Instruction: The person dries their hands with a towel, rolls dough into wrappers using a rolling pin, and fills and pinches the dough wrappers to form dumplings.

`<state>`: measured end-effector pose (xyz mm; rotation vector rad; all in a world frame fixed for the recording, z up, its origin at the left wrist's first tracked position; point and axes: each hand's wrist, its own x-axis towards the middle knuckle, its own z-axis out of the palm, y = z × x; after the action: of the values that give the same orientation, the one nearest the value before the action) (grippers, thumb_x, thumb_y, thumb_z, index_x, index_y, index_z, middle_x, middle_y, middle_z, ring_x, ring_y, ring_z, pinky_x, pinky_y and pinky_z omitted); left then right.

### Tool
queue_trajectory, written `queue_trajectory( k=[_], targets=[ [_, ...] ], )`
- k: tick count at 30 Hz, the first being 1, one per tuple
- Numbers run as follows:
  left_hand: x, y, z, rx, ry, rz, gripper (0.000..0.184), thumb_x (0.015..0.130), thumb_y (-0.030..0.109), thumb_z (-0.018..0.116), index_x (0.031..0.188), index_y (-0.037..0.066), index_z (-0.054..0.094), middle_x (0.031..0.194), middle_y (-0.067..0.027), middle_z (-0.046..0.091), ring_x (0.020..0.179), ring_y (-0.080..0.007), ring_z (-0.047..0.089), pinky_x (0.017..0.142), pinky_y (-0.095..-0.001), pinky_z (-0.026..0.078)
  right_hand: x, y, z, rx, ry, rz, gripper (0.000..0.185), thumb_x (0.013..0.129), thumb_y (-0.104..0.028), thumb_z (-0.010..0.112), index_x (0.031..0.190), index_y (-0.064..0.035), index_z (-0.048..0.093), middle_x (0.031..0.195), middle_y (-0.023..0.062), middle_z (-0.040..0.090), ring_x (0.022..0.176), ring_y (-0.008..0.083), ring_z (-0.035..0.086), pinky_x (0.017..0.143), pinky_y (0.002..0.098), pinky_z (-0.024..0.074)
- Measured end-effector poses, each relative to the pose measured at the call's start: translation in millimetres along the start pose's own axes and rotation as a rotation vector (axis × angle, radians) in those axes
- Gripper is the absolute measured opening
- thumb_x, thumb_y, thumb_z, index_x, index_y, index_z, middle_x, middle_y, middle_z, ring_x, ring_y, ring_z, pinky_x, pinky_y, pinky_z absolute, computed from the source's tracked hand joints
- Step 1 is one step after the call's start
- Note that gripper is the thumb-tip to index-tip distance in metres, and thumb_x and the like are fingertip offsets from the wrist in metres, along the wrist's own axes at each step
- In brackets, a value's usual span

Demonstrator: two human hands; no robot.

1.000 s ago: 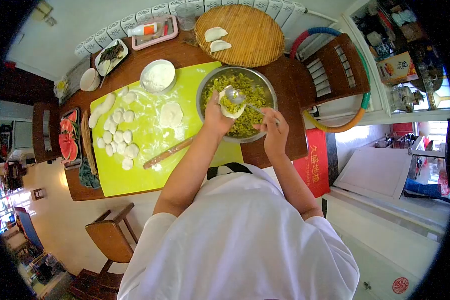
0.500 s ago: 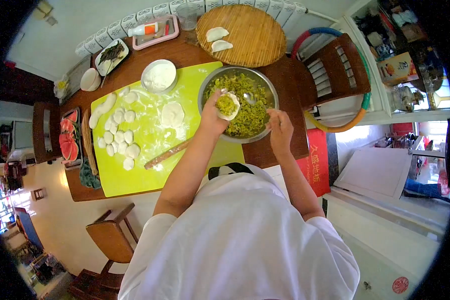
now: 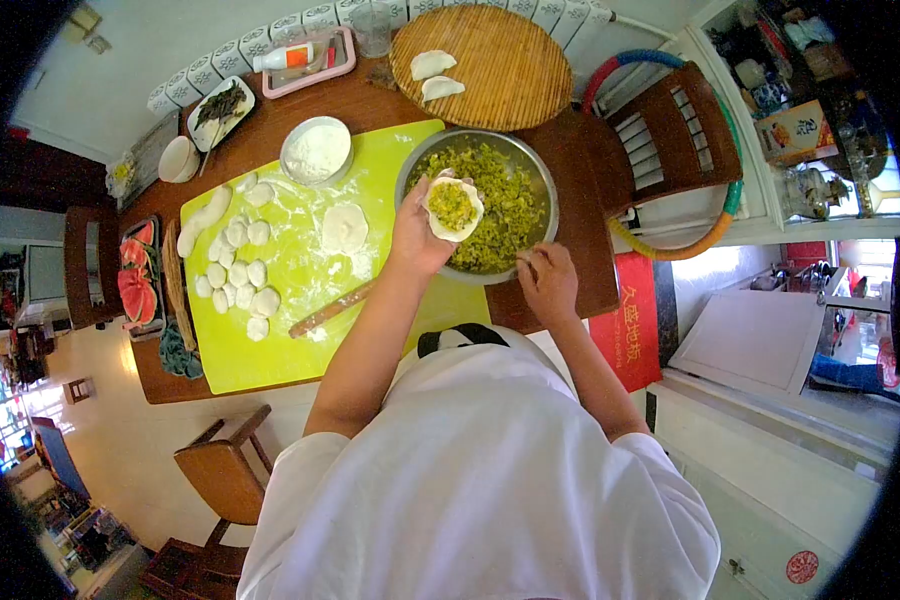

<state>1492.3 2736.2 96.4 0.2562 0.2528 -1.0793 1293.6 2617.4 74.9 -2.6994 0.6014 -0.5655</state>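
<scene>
My left hand holds a round dumpling wrapper cupped over the left side of the steel bowl. A mound of chopped green-yellow filling sits in the wrapper's middle. At the lower right rim of the metal bowl, my right hand has its fingers curled together; whatever they may hold cannot be made out. More chopped filling covers the bowl's inside. A flat rolled wrapper lies on the yellow-green mat, with a rolling pin below it, partly behind my left forearm.
Several dough pieces and a dough roll lie on the floured mat. Behind are a flour bowl and a round bamboo board bearing two folded dumplings. Watermelon slices sit at left; a chair stands right.
The filled wrapper in my left hand has tilted up and shifted slightly right. My right hand has moved down and left along the bowl's rim. The spoon seen in the filling no longer shows.
</scene>
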Motion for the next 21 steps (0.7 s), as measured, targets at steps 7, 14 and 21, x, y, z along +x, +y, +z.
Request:
queue_trajectory(
  k=[7,14,21],
  targets=[
    [-9,-13,10,0.063,0.035,-0.045,0.040,0.095,0.035,0.041,0.122,0.007,0.050,0.121,-0.0163,0.056,0.112,-0.0340,0.053,0.099,-0.0458,0.041,41,-47,-30,0.171,0.194,-0.252,0.021,0.068,-0.016,0.075,0.087,-0.0141,0.067,0.102,0.0061,0.058,0.094,0.0282,0.056,0.077,0.0408,0.0458],
    [-21,-16,13,0.042,-0.010,-0.078,0.037,0.097,0.031,0.038,0.119,0.005,0.049,0.117,-0.0151,0.058,0.109,-0.0302,0.055,0.096,-0.0444,0.042,62,-53,-30,0.151,0.246,-0.533,0.020,0.064,-0.015,0.076,0.083,-0.0172,0.069,0.101,0.0022,0.063,0.101,0.0235,0.056,0.081,0.0376,0.0437],
    [-21,-16,11,0.038,-0.002,-0.016,0.037,0.097,0.032,0.038,0.120,0.004,0.049,0.116,-0.0147,0.058,0.106,-0.0296,0.056,0.094,-0.0439,0.044,59,-59,-28,0.096,0.219,-0.555,0.022,0.064,-0.017,0.076,0.085,-0.0174,0.067,0.105,0.0003,0.064,0.101,0.0221,0.055,0.082,0.0366,0.0432]
  ],
)
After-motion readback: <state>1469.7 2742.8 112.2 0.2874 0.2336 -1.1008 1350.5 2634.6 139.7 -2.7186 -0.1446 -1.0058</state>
